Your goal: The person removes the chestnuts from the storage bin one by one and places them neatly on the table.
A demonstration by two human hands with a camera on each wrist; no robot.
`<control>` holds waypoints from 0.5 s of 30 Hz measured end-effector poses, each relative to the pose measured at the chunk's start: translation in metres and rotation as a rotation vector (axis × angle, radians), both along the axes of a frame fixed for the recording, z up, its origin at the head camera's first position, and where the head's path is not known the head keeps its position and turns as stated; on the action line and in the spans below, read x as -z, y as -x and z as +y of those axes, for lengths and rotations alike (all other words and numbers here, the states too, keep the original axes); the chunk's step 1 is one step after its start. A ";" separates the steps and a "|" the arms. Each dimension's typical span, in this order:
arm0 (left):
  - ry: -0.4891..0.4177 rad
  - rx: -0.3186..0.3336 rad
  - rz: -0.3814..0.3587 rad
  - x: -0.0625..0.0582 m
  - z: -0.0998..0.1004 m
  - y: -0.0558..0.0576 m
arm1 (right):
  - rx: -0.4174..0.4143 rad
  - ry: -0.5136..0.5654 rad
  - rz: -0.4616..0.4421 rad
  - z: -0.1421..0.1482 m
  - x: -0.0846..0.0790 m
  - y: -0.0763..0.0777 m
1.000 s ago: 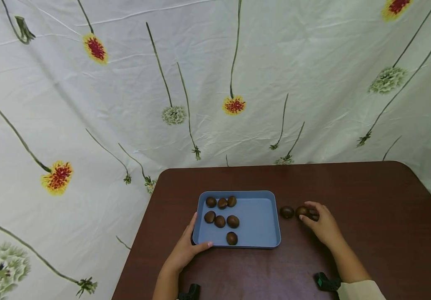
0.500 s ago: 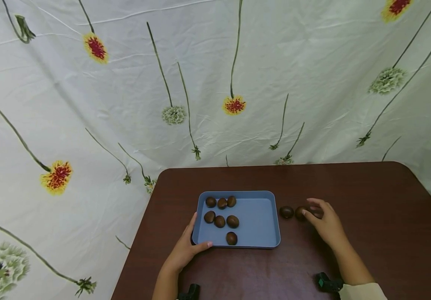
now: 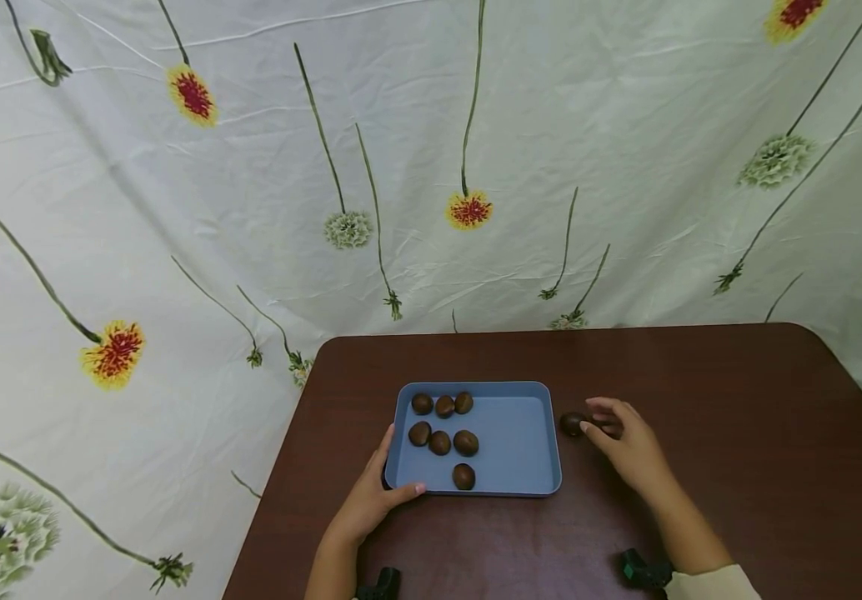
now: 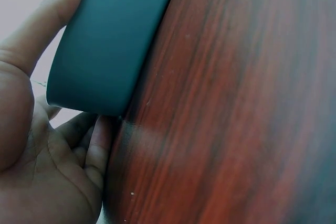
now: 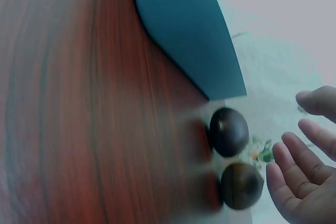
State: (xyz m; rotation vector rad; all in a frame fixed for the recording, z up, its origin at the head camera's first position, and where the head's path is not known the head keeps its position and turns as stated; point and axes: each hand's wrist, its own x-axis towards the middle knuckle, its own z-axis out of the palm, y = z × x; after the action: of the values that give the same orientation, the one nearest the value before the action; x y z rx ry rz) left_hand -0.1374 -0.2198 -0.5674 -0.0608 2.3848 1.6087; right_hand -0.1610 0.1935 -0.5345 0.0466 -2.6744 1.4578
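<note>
My left hand (image 3: 367, 504) grips the near left corner of a blue tray (image 3: 517, 442), with the thumb at its front rim. In the left wrist view, the thumb (image 4: 47, 24) lies along the tray wall (image 4: 113, 40), and the other fingers bend by its lower edge. Several brown, round passion fruits (image 3: 465, 442) sit in the tray's left half. My right hand (image 3: 633, 450) hovers right of the tray, fingers spread. The right wrist view has two passion fruits, a darker one (image 5: 229, 132) and a browner one (image 5: 241, 185), beside the hand's fingertips and apart from them.
A dark reddish-brown table (image 3: 761, 433) carries everything. Behind it hangs a white cloth (image 3: 649, 125) printed with flowers. A dark strap device (image 3: 644, 571) is on the right wrist, and another (image 3: 380, 583) on the left.
My right hand first drew back to the right from the outer passion fruit, then came left over it, near the fruit by the tray. The left hand and tray have stayed put.
</note>
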 end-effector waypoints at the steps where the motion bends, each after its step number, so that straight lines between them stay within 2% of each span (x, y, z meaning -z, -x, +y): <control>1: 0.003 -0.001 -0.002 0.000 0.000 0.000 | -0.008 0.003 0.009 -0.003 0.000 0.000; 15: 0.032 0.002 -0.006 0.001 0.000 0.001 | -0.125 0.066 0.053 -0.039 -0.005 0.000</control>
State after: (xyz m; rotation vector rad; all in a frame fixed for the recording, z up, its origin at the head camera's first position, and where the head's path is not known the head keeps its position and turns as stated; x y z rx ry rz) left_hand -0.1380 -0.2202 -0.5682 -0.0692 2.4056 1.5670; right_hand -0.1606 0.1541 -0.5297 0.2478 -2.6216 1.5554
